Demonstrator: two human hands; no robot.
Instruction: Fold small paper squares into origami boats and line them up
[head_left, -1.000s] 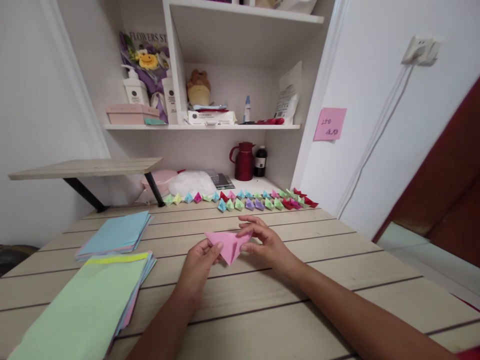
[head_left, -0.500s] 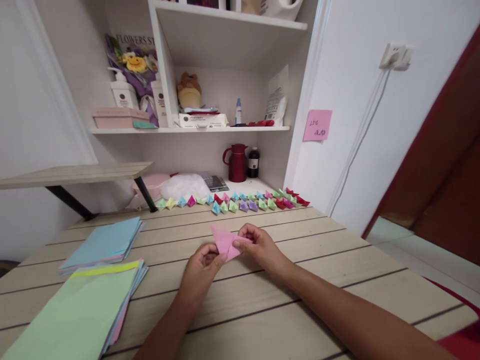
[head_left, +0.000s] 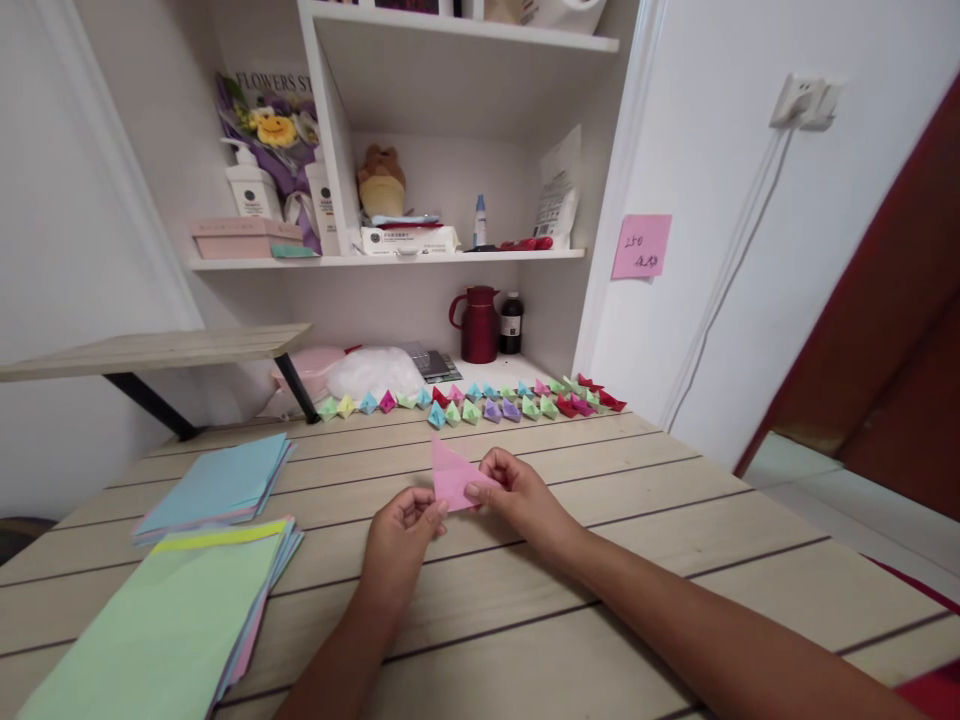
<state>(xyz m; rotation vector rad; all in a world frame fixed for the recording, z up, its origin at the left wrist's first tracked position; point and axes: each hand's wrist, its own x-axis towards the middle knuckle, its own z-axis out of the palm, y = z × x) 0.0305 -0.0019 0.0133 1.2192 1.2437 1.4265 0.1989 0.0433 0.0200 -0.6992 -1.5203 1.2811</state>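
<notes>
A folded pink paper triangle (head_left: 450,478) stands point-up just above the wooden table (head_left: 525,620), held between both my hands. My left hand (head_left: 401,540) pinches its lower left corner with thumb and fingertips. My right hand (head_left: 517,490) is closed on its right side, thumb on the front face. Beyond them, a row of small folded paper pieces (head_left: 472,402) in several colours lines the table's far edge.
Two stacks of coloured sheets lie at the left: a blue-topped stack (head_left: 217,482) and a green-topped stack (head_left: 157,620) nearer me. White shelves (head_left: 390,258) hold bottles, a box and a toy. A red jug (head_left: 478,325) stands behind the row. A pink note (head_left: 641,246) sticks to the wall.
The pink paper has been turned from pointing down, flat near the table, to standing point-up between my fingers. My right hand has closed more tightly on it.
</notes>
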